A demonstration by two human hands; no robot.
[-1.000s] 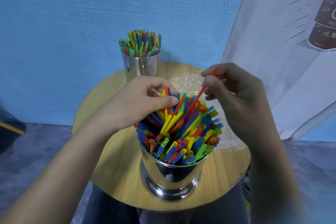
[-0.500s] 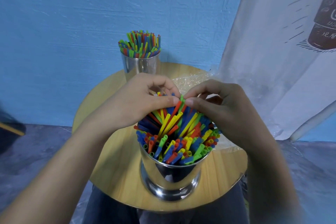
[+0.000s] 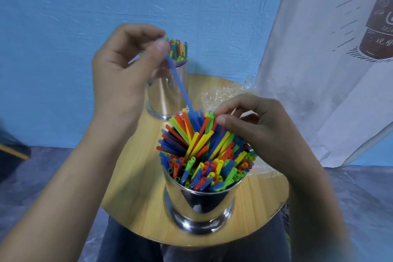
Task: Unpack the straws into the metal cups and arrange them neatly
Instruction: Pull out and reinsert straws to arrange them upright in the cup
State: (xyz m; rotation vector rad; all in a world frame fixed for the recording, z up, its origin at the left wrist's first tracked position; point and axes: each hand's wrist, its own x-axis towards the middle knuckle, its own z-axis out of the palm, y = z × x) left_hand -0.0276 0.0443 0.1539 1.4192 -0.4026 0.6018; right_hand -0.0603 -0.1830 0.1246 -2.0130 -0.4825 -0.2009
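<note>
Left hand rose, fingers pinching blue straw; right hand pinches straws over wooden table, blue wall.

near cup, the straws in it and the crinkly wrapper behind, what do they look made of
Near cup: polished metal, probably steel; its wall mirrors the surroundings. Straws: plastic, apparently, in flat bright colours; thin hollow tubes. Wrapper: clear thin plastic film, crinkled, with glints.

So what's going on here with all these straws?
A person is arranging coloured straws in two metal cups on a round table. The left hand pinches a blue straw, held up over the near cup. The right hand pinches straw tips in it. The far cup is full.
</note>
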